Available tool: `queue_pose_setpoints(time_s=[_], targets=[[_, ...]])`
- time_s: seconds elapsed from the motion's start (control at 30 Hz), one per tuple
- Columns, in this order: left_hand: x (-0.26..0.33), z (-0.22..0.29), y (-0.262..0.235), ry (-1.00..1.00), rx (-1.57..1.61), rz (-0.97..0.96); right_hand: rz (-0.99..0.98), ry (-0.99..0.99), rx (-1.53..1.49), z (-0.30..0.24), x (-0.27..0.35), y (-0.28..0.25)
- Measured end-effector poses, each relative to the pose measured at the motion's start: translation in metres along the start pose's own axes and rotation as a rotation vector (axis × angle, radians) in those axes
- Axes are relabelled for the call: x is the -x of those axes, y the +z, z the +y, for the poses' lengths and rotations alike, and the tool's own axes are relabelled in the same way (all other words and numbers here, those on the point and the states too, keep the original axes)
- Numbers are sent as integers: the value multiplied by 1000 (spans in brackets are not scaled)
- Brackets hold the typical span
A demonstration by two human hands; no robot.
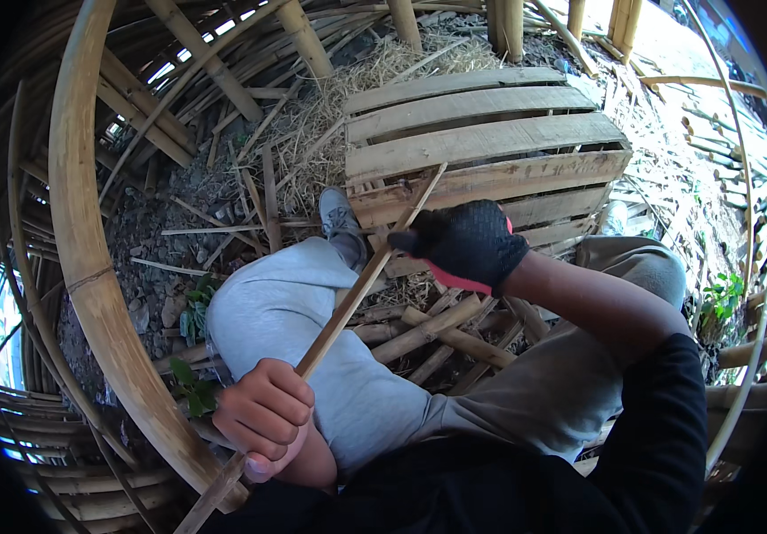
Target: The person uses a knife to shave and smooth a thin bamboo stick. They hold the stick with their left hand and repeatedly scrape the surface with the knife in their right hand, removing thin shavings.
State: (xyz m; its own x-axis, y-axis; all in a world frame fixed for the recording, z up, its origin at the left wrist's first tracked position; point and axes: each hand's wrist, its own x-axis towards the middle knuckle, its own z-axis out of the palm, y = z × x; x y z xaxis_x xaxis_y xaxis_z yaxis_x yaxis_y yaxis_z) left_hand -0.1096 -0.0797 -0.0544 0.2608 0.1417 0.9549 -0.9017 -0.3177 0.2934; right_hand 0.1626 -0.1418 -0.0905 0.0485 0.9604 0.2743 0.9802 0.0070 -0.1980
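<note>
A long, narrow bamboo strip [345, 311] slants from the lower left up to the front of a wooden pallet. My bare left hand [263, 415] is wrapped round its lower part, beside my left thigh. Farther up, my right hand [468, 242], in a black glove with red trim, is closed, with its fingertips against the strip. A thin sliver pokes out left of the strip by these fingertips; whether it is a blade or part of the bamboo, I cannot tell. The glove hides whatever lies inside that fist.
The slatted wooden pallet [490, 138] lies just ahead, between my feet. A thick curved bamboo pole [89, 258] rises close on my left. Cut bamboo pieces [441, 329] lie between my legs. Straw [383, 71] covers ground behind the pallet, near upright bamboo posts [303, 40].
</note>
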Motion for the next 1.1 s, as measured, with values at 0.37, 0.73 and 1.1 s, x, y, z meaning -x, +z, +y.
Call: queue_pose_setpoints(time_s=[0.37, 0.73, 1.1], targets=[[3, 3, -7, 3, -44, 54, 155, -158, -21, -5, 7, 4], [2, 1, -8, -9, -29, 20, -122, 2, 31, 12, 2, 3], [3, 1, 0, -24, -64, 4, -73, -12, 79, 39, -14, -2]])
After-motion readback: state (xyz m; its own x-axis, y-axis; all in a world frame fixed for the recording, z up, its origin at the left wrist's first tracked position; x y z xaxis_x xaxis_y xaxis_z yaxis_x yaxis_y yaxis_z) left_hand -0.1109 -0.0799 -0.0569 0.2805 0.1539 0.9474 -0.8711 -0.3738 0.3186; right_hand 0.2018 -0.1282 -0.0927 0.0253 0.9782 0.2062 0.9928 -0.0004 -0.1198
